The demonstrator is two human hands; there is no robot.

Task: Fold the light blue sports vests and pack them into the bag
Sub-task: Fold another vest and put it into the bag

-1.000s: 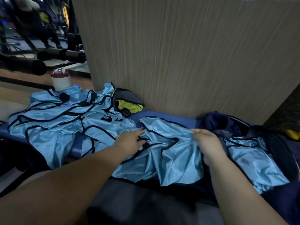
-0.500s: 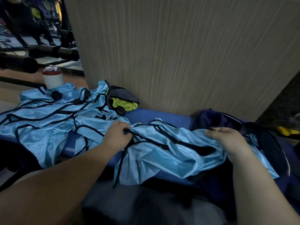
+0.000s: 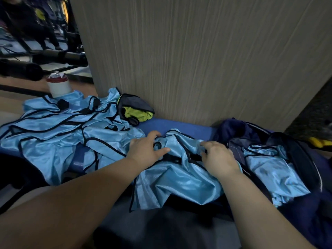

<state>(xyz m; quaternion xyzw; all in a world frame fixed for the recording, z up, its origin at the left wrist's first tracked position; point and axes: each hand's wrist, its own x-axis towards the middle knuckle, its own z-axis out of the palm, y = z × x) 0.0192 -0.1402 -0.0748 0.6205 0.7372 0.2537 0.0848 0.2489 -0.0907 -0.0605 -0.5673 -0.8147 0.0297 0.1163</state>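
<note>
On the surface (image 3: 179, 125) | light blue vest (image 3: 177, 182) bunched | left hand (image 3: 145, 150) grips its left end | right hand (image 3: 218, 159) grips its right end

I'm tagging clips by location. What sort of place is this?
Probably a gym: black padded equipment bars at upper left, a pile of light blue sports vests on a blue bench, and an open dark sports bag.
</note>
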